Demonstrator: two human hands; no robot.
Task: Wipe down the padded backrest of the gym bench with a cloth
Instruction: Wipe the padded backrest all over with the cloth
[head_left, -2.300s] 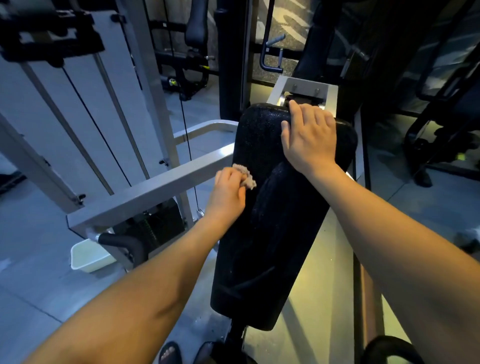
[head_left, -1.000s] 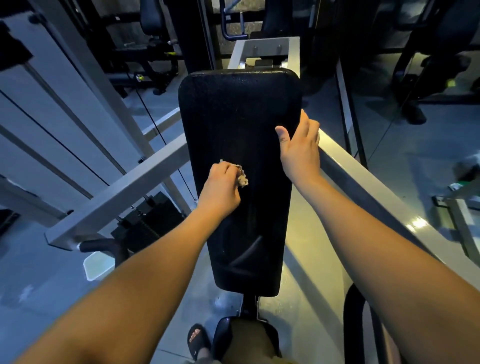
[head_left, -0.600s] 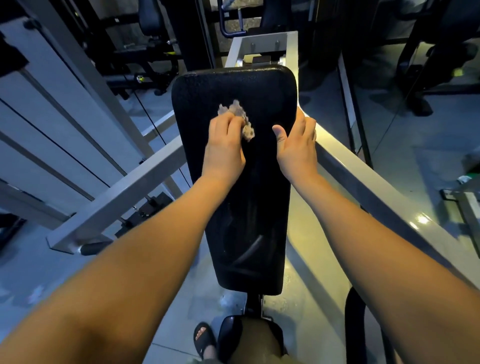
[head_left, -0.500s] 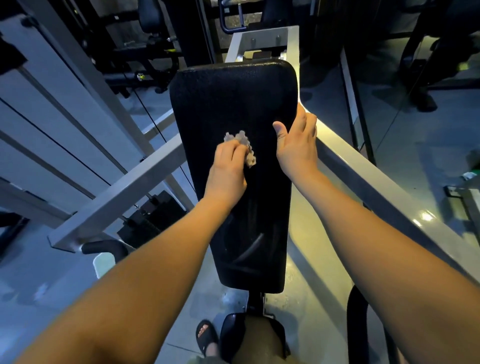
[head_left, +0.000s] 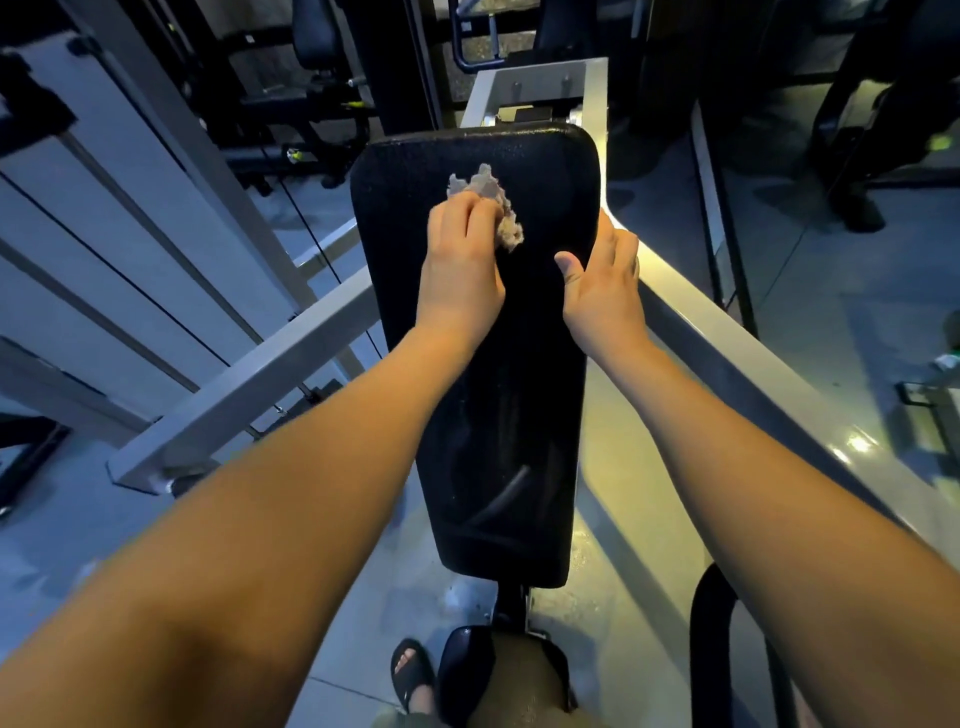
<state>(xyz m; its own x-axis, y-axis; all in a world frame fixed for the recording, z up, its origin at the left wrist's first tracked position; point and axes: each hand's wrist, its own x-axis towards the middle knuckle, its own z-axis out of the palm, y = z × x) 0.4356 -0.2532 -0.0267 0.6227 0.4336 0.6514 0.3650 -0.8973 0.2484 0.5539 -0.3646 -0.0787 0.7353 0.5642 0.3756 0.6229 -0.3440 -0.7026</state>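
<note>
While gripping the backrest (head_left: 498, 415) by its right edge with the right hand (head_left: 602, 291), fingers (head_left: 622, 248) curling round its side, pressing the cloth (head_left: 491, 200) onto the backrest's upper part with the left hand (head_left: 460, 270). Left fingers curling over the crumpled cloth, clamping it down.

Backrest (head_left: 498, 364): black padded upholstery, leather-like, with a fine pebbled grain towards its upper edge, a dull sheen, and shallow creases near its lower edge. Cloth (head_left: 485, 187): pale crumpled fabric, matt, ragged and fuzzy at its edges. Frame bars (head_left: 249, 384): grey painted metal, smooth, satin finish (one bright highlight shows on the right-hand bar). Floor (head_left: 618, 447): hard, smooth, glossy, reflecting light.
</note>
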